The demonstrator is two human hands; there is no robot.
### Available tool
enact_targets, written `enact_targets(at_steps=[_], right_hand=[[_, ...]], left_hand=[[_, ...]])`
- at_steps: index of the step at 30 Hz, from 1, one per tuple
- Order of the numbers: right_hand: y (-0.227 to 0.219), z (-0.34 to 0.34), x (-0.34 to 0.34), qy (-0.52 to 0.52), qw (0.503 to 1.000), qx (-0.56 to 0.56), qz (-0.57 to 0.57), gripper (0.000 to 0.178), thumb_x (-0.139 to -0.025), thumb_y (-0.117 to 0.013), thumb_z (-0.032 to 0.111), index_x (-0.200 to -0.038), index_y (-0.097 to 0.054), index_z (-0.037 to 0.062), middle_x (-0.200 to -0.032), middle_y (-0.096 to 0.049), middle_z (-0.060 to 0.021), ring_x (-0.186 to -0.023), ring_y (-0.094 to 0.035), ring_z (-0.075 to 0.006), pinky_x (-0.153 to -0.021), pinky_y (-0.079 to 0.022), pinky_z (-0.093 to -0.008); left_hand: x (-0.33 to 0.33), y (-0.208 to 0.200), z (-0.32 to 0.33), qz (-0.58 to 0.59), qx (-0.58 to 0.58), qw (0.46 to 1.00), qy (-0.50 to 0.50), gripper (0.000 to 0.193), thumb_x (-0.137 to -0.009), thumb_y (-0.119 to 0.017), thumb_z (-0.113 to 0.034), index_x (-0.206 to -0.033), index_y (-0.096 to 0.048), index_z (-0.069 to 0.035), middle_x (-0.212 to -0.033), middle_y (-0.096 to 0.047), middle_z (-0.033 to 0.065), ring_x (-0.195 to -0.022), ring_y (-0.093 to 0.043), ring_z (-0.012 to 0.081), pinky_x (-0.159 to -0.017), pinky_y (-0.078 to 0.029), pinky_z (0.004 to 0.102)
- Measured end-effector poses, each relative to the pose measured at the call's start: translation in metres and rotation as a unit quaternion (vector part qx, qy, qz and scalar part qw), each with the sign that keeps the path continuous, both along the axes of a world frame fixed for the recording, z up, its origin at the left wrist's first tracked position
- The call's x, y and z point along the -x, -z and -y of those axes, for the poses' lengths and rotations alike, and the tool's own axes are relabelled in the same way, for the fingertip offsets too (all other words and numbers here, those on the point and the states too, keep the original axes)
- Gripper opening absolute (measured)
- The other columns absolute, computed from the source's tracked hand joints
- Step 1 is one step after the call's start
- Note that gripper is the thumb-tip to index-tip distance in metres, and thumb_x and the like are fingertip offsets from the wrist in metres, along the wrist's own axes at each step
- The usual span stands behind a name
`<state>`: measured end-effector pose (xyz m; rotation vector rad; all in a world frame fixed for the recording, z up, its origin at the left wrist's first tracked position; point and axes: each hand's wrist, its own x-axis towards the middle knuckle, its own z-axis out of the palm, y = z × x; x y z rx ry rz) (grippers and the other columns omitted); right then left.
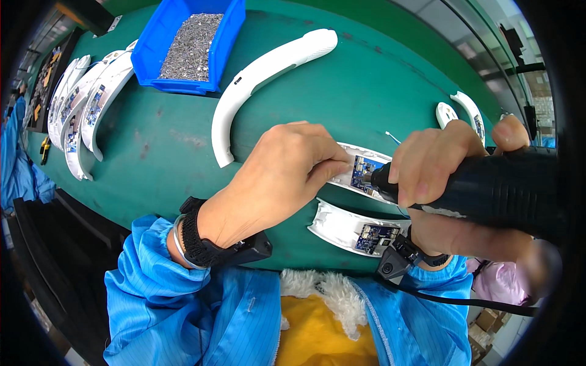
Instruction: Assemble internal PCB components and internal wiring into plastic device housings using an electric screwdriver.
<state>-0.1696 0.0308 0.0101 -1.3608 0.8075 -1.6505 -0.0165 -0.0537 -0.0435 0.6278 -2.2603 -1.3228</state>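
My right hand (436, 158) is wrapped round a black electric screwdriver (494, 189). The tool lies nearly level, its tip pointing left onto a blue circuit board (361, 165). That board sits inside a white curved shell (351, 149), whose right part is hidden behind the tool and hand. At the shell's left end, the thumb and fingers of my left hand (287, 168) pinch its rim. Just nearer to me lies a second white curved shell (336, 222) with a dark blue board in it. A long closed white curved piece (235, 113) rests beyond my left hand.
A blue bin (143, 61) of small metal screws stands at the far left. Left of it lie several white shells (91, 116) with boards, beside a yellow-and-black hand tool (44, 150). More white parts (447, 113) lie far right. A black cable (470, 301) runs from my right wrist.
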Motion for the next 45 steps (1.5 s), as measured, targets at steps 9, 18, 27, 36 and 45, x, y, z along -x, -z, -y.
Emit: enact_targets(at_steps=[9,18,27,36,45], right_hand=[[0.001,0.004,0.009,-0.054,0.998,0.019,-0.041,0.089,-0.069,-0.058,0.069,-0.129,-0.028,0.0108,-0.074,-0.053,-0.0084,-0.059,-0.054,-0.0209,-0.061,-0.044,-0.0353],[-0.007,0.006,-0.003,-0.021,0.998,0.051,0.030,0.088,-0.071,-0.052,0.070,-0.132,-0.029,0.0111,-0.072,-0.052,-0.0080,-0.054,-0.051,-0.0186,-0.056,-0.043,-0.0339],[-0.018,-0.022,0.015,-0.010,0.996,0.093,-0.011,0.075,-0.081,-0.052,0.060,-0.132,-0.031,0.0097,-0.071,-0.052,-0.0056,-0.050,-0.051,-0.0161,-0.053,-0.044,-0.0321],[-0.020,-0.059,0.012,0.009,0.997,0.079,-0.021,0.072,-0.080,-0.058,0.055,-0.130,-0.030,0.0095,-0.070,-0.055,-0.0065,-0.051,-0.054,-0.0163,-0.053,-0.046,-0.0310],[-0.012,-0.067,0.001,0.025,1.000,0.000,0.015,0.080,-0.077,-0.058,0.059,-0.133,-0.029,0.0098,-0.071,-0.055,-0.0087,-0.054,-0.056,-0.0187,-0.056,-0.047,-0.0324]], left_hand=[[0.001,-0.006,-0.001,0.022,0.023,1.000,0.002,0.011,-0.072,-0.067,-0.001,-0.083,-0.067,0.001,-0.075,-0.064,0.0132,-0.069,-0.060,0.0271,-0.060,-0.047,0.0330],[-0.005,-0.012,-0.005,-0.005,0.112,0.994,0.005,0.012,-0.067,-0.070,-0.003,-0.079,-0.066,-0.003,-0.071,-0.061,0.0076,-0.068,-0.057,0.0239,-0.064,-0.043,0.0332],[-0.002,-0.023,-0.039,-0.045,0.259,0.965,0.010,0.023,-0.055,-0.075,-0.007,-0.075,-0.065,-0.009,-0.071,-0.055,-0.0021,-0.070,-0.052,0.0162,-0.074,-0.033,0.0325],[-0.003,-0.019,-0.068,-0.045,0.215,0.975,0.023,0.023,-0.058,-0.074,-0.009,-0.078,-0.062,-0.010,-0.072,-0.056,-0.0021,-0.071,-0.053,0.0161,-0.074,-0.033,0.0321],[-0.016,-0.020,-0.071,0.053,0.171,0.983,0.039,0.068,-0.058,-0.076,-0.027,-0.117,-0.052,-0.003,-0.109,-0.053,0.0108,-0.093,-0.051,0.0279,-0.075,-0.040,0.0353]])
